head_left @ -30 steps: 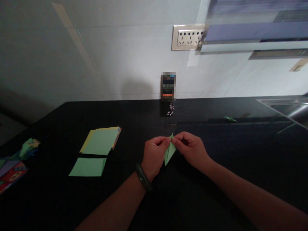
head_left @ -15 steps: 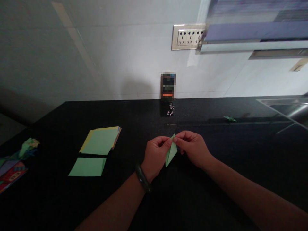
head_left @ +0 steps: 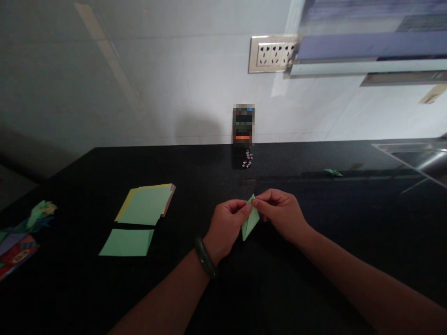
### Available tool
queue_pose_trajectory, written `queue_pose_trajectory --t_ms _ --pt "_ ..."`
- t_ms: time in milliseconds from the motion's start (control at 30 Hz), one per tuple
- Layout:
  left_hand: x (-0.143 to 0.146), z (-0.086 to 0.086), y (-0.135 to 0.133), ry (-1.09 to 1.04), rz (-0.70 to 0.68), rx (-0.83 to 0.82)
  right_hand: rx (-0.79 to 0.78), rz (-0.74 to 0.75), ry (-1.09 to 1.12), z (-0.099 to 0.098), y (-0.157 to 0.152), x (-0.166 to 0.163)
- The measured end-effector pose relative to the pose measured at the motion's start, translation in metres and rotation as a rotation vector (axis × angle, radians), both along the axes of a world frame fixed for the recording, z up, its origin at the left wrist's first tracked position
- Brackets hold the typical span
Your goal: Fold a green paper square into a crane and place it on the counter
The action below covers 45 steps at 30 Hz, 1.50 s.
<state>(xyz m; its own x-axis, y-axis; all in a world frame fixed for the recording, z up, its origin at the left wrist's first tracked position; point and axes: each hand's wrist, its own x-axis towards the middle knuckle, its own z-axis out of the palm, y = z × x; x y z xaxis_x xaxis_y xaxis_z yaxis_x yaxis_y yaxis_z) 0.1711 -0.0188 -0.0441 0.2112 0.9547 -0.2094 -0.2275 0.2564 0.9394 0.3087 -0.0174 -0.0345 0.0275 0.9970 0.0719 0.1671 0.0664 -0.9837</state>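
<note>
Bottom middle: dark band [head_left: 206,258] on your left wrist. Just above, your left hand [head_left: 226,224] and right hand [head_left: 280,214] meet at middle of frame over black tabletop [head_left: 265,298]. Both grips pinched on folded green paper [head_left: 250,222] near its top tip; paper sits between hands, pointed end down. Cannot tell if it touches tabletop.

Left of middle: green sheet [head_left: 127,242] lies flat. Just behind it: stack of coloured sheets [head_left: 146,204], green on top. Left edge: heap of bright paper [head_left: 21,239]. Farther back, right: tiny green scrap [head_left: 333,172]. At wall, middle: dark blurred box [head_left: 243,124] stands, beaded thing [head_left: 247,159] at its foot. Upper middle: wall socket [head_left: 274,53].
</note>
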Motion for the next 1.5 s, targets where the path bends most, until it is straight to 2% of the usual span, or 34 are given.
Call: queue_pose_trajectory --t_ms 267,500,800,900,1067,1233,1400,1500 --pt "-0.0015 0.0007 0.0006 0.092 -0.020 0.011 -0.053 0.102 0.033 0.0009 0.0022 0.0029" --pt "0.0013 -0.0039 0.0017 -0.058 0.001 0.003 -0.015 0.088 -0.019 0.0039 0.0007 0.0006" --pt "0.0000 -0.0053 0.0012 -0.111 0.029 -0.016 0.003 0.087 -0.017 0.0014 -0.0004 -0.0002" --pt "-0.0006 -0.0049 0.0014 -0.047 0.036 0.046 0.007 0.069 -0.003 0.0015 -0.0011 -0.0019" --pt "0.0009 0.0004 0.0003 0.194 0.089 0.230 0.021 0.037 -0.011 0.0015 -0.0031 -0.0054" --pt "0.0018 0.0012 0.0000 0.346 0.110 0.366 0.004 0.061 0.012 0.0002 -0.0026 -0.0060" --pt "0.0007 0.0020 0.0009 0.360 0.093 0.350 -0.039 0.078 0.062 -0.0010 -0.0013 -0.0051" --pt "0.0004 0.0032 0.0012 0.284 0.066 0.248 -0.044 0.061 0.066 -0.0017 -0.0002 -0.0038"
